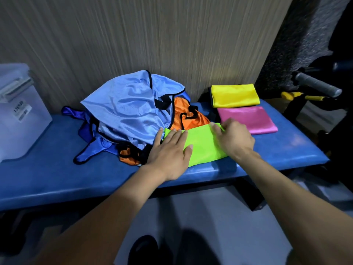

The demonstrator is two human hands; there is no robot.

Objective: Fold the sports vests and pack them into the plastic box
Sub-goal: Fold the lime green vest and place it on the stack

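Dark shoes (143,249) stand on the grey floor (200,217) at 6 o'clock, closest to the lens, and two bare forearms reach up from there toward the blue padded desk (57,176). At 9 o'clock, on the left end of the desk, sits the translucent plastic box (21,119) with a white label on its side and its lid on. Toward 11 o'clock lies a loose heap of unfolded vests: a light blue vest (129,108) on top, a dark blue vest (89,148) spilling out beneath it, and an orange vest (189,115) tucked against its right side. Just right of the heap, near the centre, the left hand (170,152) lies flat on the folded green vest (204,146), its grip apart, fingers straight and pressing the fabric down. The right hand (233,138) is at the vest's far right corner, its grip clamped on the cloth's edge with curled fingers. Beyond it at 2 o'clock a folded pink vest (248,119) lies on the desk, touching the green one's corner, and behind that a folded yellow vest (235,95) rests against the wood-grain wall (133,35). At 3 o'clock, off the desk, a grey handlebar (317,85) and a yellow handle (290,95) show, blurred.
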